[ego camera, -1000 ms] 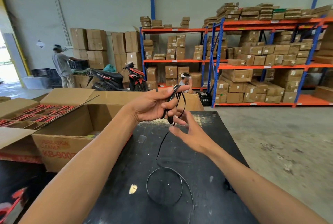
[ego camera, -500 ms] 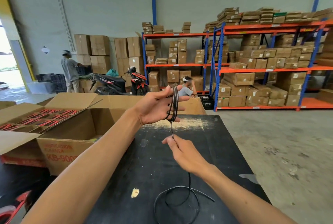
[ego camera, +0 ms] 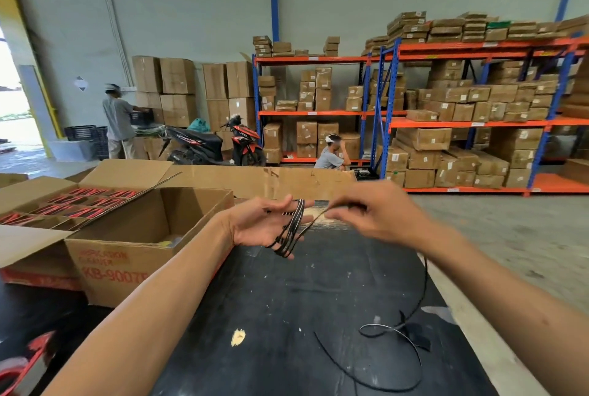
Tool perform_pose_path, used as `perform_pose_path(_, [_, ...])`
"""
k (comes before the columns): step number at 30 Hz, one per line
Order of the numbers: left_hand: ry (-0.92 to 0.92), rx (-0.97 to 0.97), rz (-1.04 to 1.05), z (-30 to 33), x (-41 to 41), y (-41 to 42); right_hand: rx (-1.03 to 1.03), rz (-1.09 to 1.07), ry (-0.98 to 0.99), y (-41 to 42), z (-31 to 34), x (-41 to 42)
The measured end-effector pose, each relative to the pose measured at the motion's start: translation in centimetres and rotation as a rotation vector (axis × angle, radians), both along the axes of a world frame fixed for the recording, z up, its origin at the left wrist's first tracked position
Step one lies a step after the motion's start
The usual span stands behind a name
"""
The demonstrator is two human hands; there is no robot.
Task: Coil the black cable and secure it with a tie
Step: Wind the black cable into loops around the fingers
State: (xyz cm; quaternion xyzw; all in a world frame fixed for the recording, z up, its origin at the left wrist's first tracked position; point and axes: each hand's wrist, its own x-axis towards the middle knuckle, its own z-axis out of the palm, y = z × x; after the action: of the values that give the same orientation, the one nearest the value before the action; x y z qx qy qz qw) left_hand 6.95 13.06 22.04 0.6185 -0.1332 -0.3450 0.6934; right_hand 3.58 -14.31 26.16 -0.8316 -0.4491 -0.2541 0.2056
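My left hand is held palm up above the black table, with several turns of the thin black cable wound around its fingers. My right hand, blurred by motion, pinches the running strand just to the right of the coil. From that hand the cable drops down past the wrist and ends in loose loops on the table's near right part. A small black strap-like piece lies among those loops; whether it is the tie, I cannot tell.
An open cardboard box with red-packaged goods stands left of the table. A cardboard sheet stands behind it. Further off are racks of boxes, a parked scooter and two people. Bare concrete floor lies to the right.
My right hand has risen from below the coil to its right side, pulling more cable up. The loose loops on the table have shrunk and shifted right. The coil has more turns.
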Motion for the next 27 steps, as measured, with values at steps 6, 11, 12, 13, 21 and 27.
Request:
perform_pose_path(6, [0.048, -0.128, -0.281, -0.5, -1.4, -2.4, 0.079, -0.127, -0.004, -2.8, 6.5, 3.8])
perform_pose_path(11, [-0.012, -0.244, -0.447, 0.8, -2.6, -4.4, 0.154, -0.255, 0.176, -2.5, 3.6, 6.9])
perform_pose_path(12, [-0.027, -0.272, -0.464, 1.1, -2.7, -4.6, 0.177, -0.255, 0.250, -2.1, 2.3, 7.2])
perform_pose_path(13, [-0.049, -0.298, -0.473, 1.4, -2.8, -4.8, 0.198, -0.234, 0.331, -1.6, 0.9, 7.3])
perform_pose_path(21, [-0.233, -0.426, -0.258, 3.4, -0.8, -3.6, 0.198, -0.034, 0.689, 3.4, -10.5, 3.1])
perform_pose_path(27, [-0.237, -0.378, 0.097, 2.9, 0.5, -0.1, 0.108, 0.018, 0.603, 2.9, -9.6, -0.4])
